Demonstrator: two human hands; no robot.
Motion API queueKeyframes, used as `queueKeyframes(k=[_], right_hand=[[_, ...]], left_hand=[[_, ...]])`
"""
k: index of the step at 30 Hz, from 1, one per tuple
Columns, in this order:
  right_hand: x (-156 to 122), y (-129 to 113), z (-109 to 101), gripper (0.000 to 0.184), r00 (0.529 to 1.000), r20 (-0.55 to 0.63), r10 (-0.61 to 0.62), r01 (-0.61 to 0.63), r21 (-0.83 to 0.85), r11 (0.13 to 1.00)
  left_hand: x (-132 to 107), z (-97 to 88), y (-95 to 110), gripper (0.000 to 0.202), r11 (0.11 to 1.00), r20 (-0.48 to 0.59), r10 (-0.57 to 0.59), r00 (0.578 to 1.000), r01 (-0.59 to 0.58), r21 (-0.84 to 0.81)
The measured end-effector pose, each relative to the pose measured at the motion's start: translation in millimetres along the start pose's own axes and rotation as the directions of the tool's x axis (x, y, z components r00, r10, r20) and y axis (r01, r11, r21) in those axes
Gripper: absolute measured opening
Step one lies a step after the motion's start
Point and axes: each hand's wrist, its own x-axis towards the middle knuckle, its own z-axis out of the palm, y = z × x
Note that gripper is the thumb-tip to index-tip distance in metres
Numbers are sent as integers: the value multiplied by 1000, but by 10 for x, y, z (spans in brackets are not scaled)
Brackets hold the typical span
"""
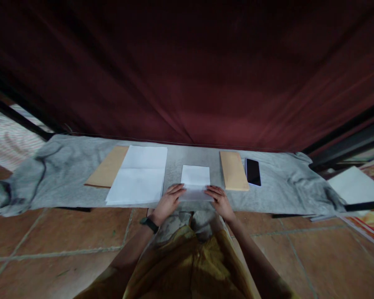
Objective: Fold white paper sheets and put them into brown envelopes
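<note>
A white sheet of paper (195, 175) lies in front of me with a crease running across it, its near part greyer than the far part. At its left edge, my left hand (171, 199) grips the paper with the fingertips on top. My right hand (220, 200) holds the opposite edge in the same way, fingers bent over it. Both thumbs are hard to make out. Left of my hands is a stack of larger white sheets (139, 178) with a crease across the top one. To the right lies a tan envelope (234, 171).
Grey cloth (277, 182) covers the narrow table. Brown paper or envelopes (104, 172) lie partly under the white stack. A dark-screened phone (253, 172) rests beside the tan envelope. A dark red curtain (187, 91) hangs behind the table, with tiled floor (81, 236) below.
</note>
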Motion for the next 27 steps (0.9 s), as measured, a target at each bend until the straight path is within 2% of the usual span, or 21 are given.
queueKeyframes(k=[4,7,11,15,20,27], right_hand=[[58,26,-8,40,999,-35,37,-34,79,996],[109,12,-20,31,997,-37,65,-61,109,992],[140,-7,-22,25,997,-38,68,-63,125,990],[156,-5,3,31,989,-80,123,-115,97,989],[246,-34,45,38,971,-110,212,-209,46,977],[355,-126,113,39,930,-201,307,-317,-20,948]], left_hand=[[93,33,-12,54,999,-35,-29,999,28,-25],[141,58,-9,37,994,-92,-88,992,82,-71],[180,41,14,22,981,-135,-163,977,146,-127],[218,-10,66,19,971,-116,-215,970,200,-130],[307,12,86,25,935,-159,-354,922,343,-91],[453,78,144,23,910,-219,-406,887,416,-4]])
